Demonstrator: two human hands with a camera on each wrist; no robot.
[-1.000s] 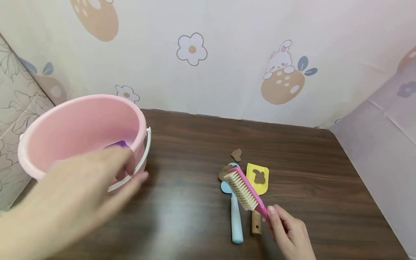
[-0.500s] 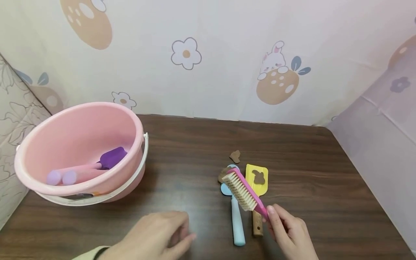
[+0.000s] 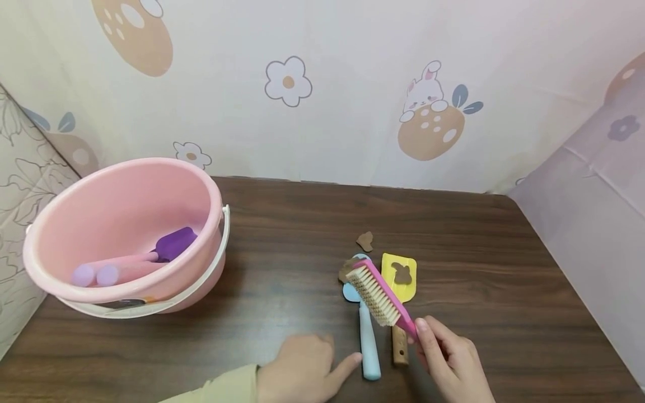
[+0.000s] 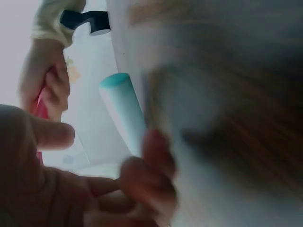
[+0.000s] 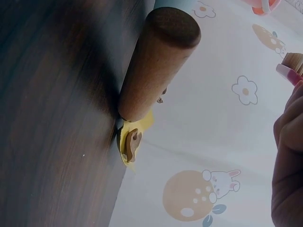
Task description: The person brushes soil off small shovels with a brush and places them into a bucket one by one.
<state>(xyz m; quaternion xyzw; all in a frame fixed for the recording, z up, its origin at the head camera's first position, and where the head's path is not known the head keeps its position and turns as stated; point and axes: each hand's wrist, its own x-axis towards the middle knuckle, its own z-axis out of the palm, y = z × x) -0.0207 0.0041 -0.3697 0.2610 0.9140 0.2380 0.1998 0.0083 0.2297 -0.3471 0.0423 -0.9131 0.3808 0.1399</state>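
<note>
My right hand (image 3: pixel 450 358) grips the pink handle of a scrubbing brush (image 3: pixel 378 294), raised with its pale bristles facing left. The brush partly covers a blue utensil (image 3: pixel 369 344) with a rounded head and light blue handle. Beside it lies a yellow spatula (image 3: pixel 400 277) with a wooden handle (image 5: pixel 158 61). Thin brown patches (image 3: pixel 402 273) sit on both heads. My left hand (image 3: pixel 304 366) is low over the table, thumb stretched towards the blue handle and fingers loosely bent, holding nothing. In the left wrist view the blue handle (image 4: pixel 122 109) appears beyond the fingers; contact is unclear.
At the left stands a pink bucket (image 3: pixel 126 168) with a white carrying handle (image 3: pixel 201 285) hanging at its front. Inside are a purple-headed tool (image 3: pixel 174 244) and pink handles. A loose brown piece (image 3: pixel 365 241) lies behind the utensils. Patterned cloth walls border the table (image 3: pixel 282 235).
My left hand has come away from the bucket, moving right and down to the blue handle. The right hand has kept the brush in nearly the same place.
</note>
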